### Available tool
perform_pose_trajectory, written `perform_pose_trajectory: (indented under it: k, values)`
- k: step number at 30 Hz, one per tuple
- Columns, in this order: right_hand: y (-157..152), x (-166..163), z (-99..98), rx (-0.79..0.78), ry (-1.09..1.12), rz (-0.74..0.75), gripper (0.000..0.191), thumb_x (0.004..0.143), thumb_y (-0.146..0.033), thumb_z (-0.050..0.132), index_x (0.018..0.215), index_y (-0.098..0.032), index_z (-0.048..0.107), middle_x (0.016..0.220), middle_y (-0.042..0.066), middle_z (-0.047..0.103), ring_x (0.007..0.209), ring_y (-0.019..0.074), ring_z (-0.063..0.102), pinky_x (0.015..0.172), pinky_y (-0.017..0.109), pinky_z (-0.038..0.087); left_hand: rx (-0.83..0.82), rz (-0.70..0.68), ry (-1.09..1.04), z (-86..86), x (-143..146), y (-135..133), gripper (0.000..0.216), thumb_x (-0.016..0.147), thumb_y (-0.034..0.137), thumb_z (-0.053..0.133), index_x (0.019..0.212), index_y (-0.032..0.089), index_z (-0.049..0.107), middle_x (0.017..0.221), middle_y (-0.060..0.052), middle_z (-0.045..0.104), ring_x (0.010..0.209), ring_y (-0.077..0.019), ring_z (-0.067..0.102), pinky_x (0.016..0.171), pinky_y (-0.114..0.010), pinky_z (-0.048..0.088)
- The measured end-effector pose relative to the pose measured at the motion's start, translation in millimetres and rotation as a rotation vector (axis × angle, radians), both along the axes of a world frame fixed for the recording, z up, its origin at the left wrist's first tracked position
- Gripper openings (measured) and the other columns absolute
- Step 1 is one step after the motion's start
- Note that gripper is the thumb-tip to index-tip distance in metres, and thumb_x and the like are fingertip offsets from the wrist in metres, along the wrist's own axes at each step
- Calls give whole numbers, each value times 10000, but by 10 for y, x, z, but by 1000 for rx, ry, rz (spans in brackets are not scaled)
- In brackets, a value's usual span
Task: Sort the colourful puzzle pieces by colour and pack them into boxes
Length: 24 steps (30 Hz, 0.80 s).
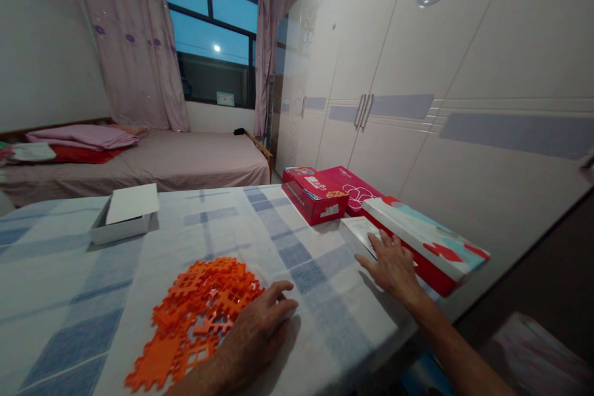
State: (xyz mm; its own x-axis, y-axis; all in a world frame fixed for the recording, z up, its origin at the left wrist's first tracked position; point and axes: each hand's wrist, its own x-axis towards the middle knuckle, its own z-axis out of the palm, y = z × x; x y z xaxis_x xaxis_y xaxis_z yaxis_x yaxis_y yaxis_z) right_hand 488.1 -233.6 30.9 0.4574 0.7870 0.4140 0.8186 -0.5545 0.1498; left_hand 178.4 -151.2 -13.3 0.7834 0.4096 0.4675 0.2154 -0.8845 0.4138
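Note:
Orange interlocking plastic puzzle pieces (204, 297) lie in a heap on the checked tablecloth. Beside the heap's right edge is my left hand (260, 334), fingers loosely bent and a little apart, with nothing visible in them. My right hand (394, 266) reaches to the table's right side, fingers spread. Its fingertips rest on or just over a flat white item (359, 232), partly covered by the hand; I cannot tell whether it is a thin box or a sheet. Right behind that hand lies a long red, white and pale blue box (427, 238).
A red printed box (315, 195) and a flatter crimson box (350, 185) sit at the table's far right. At the left stands an open white box (123, 229) with a white panel in it. Beyond the table are a bed (204, 158) and white wardrobe doors (394, 43).

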Motion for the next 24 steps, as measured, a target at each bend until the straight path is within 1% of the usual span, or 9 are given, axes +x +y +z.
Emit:
perform_pose_trajectory:
  k: [4,11,13,15,17,19,21,22,24]
  values:
    - [53,82,32,-68,47,-33,532,868,-400,402,1340,-157,435,1326,159,491,1169,329,445,864,474,384,-9,-8,5,-2,-12,-4,305,820,76,430,1051,231,557,1272,-89,508,982,-150,602,860,-295,515]
    - [-20,117,46,-38,-65,-54,472,862,-310,401,1301,-149,468,1265,154,537,1132,302,480,856,445,396,-45,-10,10,9,-2,9,328,790,48,437,1038,219,568,1283,-96,507,1002,-165,597,868,-312,511]
    - [-38,77,35,15,-128,-28,469,868,-317,396,1293,-132,473,1292,172,512,1155,320,470,881,470,390,-68,-10,0,88,-13,-50,321,773,45,455,1021,203,584,1279,-106,515,993,-168,605,861,-307,514]
    - [0,24,28,126,-188,56,489,881,-355,375,1302,-120,456,1337,191,463,1205,344,433,906,501,383,-95,-34,-24,225,-32,-142,298,764,69,490,1013,187,602,1274,-117,523,969,-166,616,844,-290,519]
    - [133,-36,26,242,-184,199,529,889,-423,347,1320,-127,428,1362,192,434,1241,346,408,904,509,402,-120,-72,-81,398,-49,-209,305,773,130,529,1064,181,602,1256,-119,539,967,-161,615,836,-268,518]
    - [354,-123,26,314,-133,352,564,887,-483,326,1324,-139,418,1363,187,435,1241,339,421,875,500,438,-101,-75,-132,569,-82,-171,291,804,191,525,1084,198,606,1251,-97,551,972,-145,613,842,-243,509]
    - [606,-254,12,346,-81,476,575,885,-506,319,1321,-144,419,1365,181,436,1226,333,446,862,488,460,-50,-7,-117,698,-183,29,275,829,233,507,1083,217,612,1254,-66,558,989,-137,608,857,-235,498]
    - [725,-331,-6,357,-57,520,572,887,-504,319,1318,-143,420,1363,179,439,1215,329,460,863,482,466,-23,78,-95,741,-270,195,267,832,245,508,1074,221,617,1251,-56,562,995,-139,606,866,-242,494]
    - [926,-479,-79,366,-6,561,550,895,-484,321,1321,-149,416,1368,173,437,1202,325,478,843,475,482,36,356,-56,782,-518,635,278,831,236,501,1083,204,614,1266,-70,548,1071,-161,573,937,-280,459]
